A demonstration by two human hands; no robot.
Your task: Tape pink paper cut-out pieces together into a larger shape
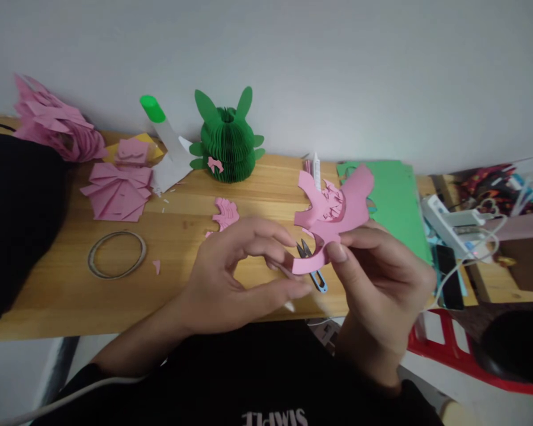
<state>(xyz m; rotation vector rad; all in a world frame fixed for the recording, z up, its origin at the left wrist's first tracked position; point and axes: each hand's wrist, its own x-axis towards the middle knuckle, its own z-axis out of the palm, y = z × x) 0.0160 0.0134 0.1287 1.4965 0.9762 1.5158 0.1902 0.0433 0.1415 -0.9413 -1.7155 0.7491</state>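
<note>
A pink paper cut-out [353,204] with curved arms is pinched between the thumb and fingers of my right hand [382,278]. My left hand [235,272] is curled beside the cut-out's lower left end, with thumb and fingers apart; whether a fingertip touches the paper I cannot tell. Blue-handled thread snips [320,281] lie on the table behind the cut-out, partly covered by it. A small white tip shows under my left thumb, too hidden to name. Left of centre lies a small pink paper piece with drawn lines [226,214], partly hidden by my left hand.
A green honeycomb paper figure [228,145] stands near the wall. Left are a green-capped glue stick [162,124], folded pink paper [118,192] and a tape ring [116,232]. Right are green sheets [395,201], a power strip [448,228] and a phone [448,278].
</note>
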